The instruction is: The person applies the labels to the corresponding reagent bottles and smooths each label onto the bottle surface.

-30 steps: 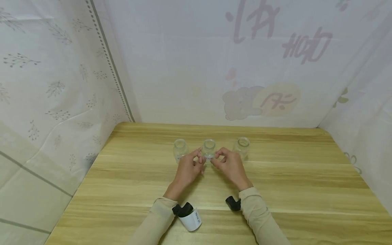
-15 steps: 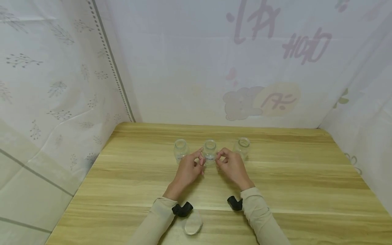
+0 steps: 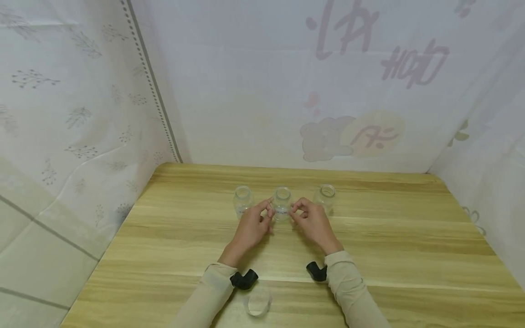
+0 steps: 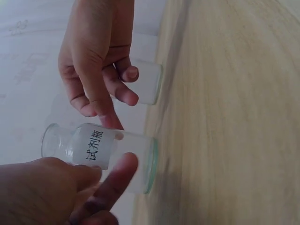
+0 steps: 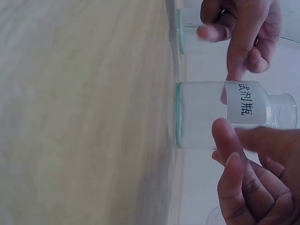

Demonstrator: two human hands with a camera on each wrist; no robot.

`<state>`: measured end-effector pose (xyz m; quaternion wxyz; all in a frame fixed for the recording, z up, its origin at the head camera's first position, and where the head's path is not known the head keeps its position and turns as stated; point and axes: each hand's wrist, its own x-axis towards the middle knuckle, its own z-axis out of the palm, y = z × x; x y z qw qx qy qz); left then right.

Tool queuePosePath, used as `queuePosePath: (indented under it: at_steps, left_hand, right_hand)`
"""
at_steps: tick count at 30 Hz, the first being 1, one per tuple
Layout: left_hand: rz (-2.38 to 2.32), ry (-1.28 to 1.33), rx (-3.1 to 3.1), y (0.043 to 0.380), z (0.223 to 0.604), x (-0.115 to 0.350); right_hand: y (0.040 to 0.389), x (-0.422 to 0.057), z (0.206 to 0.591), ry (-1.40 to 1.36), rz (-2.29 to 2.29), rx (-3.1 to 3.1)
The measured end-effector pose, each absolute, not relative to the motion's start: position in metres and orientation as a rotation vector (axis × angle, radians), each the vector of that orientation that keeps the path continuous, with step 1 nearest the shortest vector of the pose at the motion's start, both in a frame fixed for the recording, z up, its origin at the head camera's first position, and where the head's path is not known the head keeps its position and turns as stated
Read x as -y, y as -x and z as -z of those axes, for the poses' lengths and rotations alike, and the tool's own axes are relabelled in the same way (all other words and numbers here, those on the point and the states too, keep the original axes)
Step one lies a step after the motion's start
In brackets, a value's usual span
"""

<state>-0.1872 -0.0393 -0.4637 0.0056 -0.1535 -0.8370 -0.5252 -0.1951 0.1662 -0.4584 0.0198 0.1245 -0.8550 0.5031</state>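
Three clear glass bottles stand in a row. My two hands flank the middle bottle (image 3: 282,197). It bears a white label (image 4: 96,149) with black characters, wrapped on its upper body. From the left, my left hand (image 3: 251,226) touches the glass at the label's edge; its thumb (image 4: 119,172) is held off in front. On the other side, my right hand (image 3: 315,223) has its index finger reaching the label's opposite edge, the other fingers loosely bent. In the right wrist view the label (image 5: 243,102) lies flat below the bottle's neck.
The left bottle (image 3: 243,195) and right bottle (image 3: 326,195) stand close beside my hands, each partly covered. Black bent pieces (image 3: 244,279) sit by both cuffs. A pale ring-shaped thing (image 3: 258,314) lies near the left sleeve. Patterned cloth (image 3: 246,91) hangs behind the wooden table (image 3: 389,228).
My right fingers have drawn slightly back to the right, and the middle bottle's label shows more fully. The thing by my left sleeve looked white with print, and now appears as a pale ring.
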Motion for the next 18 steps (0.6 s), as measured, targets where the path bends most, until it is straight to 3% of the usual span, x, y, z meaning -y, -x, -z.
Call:
queuePosePath:
  at_steps: [8, 18]
  left_hand:
    - [1.412, 0.597, 2.822, 0.171, 0.449, 0.054]
    - [1.197, 1.017, 3.292, 0.089, 0.391, 0.070]
  right_hand:
    - [0.181, -0.181, 0.456, -0.366, -1.451, 2.827]
    - [0.155, -0.200, 0.434, -0.651, -1.350, 2.967]
